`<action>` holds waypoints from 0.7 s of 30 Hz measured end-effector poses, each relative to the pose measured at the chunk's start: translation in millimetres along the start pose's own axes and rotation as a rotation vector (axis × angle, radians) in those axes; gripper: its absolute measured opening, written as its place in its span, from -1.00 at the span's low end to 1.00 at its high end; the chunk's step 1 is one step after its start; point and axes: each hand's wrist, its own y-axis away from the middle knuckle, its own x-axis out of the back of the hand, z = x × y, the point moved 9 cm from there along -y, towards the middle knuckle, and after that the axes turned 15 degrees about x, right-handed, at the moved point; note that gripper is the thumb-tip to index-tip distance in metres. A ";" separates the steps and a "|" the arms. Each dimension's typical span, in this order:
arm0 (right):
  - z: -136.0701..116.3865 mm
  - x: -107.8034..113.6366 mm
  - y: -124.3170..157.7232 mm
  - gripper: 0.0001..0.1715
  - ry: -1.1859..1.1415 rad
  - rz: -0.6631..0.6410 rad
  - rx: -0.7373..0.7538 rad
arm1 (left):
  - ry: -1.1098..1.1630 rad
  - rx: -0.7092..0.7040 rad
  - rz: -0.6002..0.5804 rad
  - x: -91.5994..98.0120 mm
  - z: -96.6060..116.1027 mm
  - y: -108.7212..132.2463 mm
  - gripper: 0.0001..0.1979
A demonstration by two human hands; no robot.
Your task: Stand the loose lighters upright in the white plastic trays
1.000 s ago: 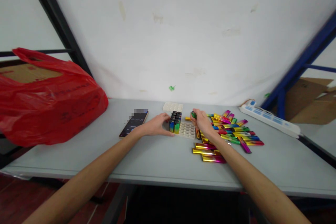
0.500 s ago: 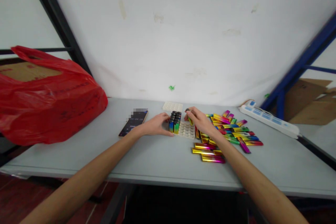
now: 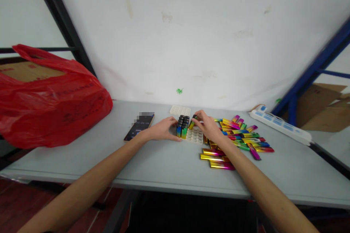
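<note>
A white tray (image 3: pixel 194 136) with round recesses lies on the table, and several upright lighters (image 3: pixel 183 127) with black tops and shiny blue-green-yellow bodies fill its left part. My left hand (image 3: pixel 163 129) curves around the left side of these lighters, thumb and fingers apart, at their edge; whether it presses on them I cannot tell. Between the thumb and fingers of my right hand (image 3: pixel 206 125) is one yellow lighter with a black top (image 3: pixel 193 122), tilted over the tray just right of the standing ones. To the right lies a loose pile of shiny multicoloured lighters (image 3: pixel 243 135).
Behind the filled tray lies a second white tray (image 3: pixel 180 110). A phone (image 3: pixel 140 126) with a lit screen rests left of my left hand. A red plastic bag (image 3: pixel 54 98) stands far left, a white power strip (image 3: pixel 281 123) far right, and a wall rises behind.
My right hand has brought the yellow lighter left and closer to the standing lighters, above the tray. My left hand keeps its place.
</note>
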 end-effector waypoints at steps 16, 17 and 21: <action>1.5 2.4 1.1 -0.65 0.149 -0.179 0.084 | -0.030 0.011 -0.002 -0.6 -1.8 -0.7 -0.28; 6.1 8.6 1.5 -0.64 0.202 -0.167 0.095 | -0.036 0.015 0.000 -0.6 -2.2 -0.9 -0.27; 32.2 18.3 7.4 -0.74 0.343 -0.224 0.095 | -0.037 0.007 -0.003 -1.4 -2.2 -1.3 -0.27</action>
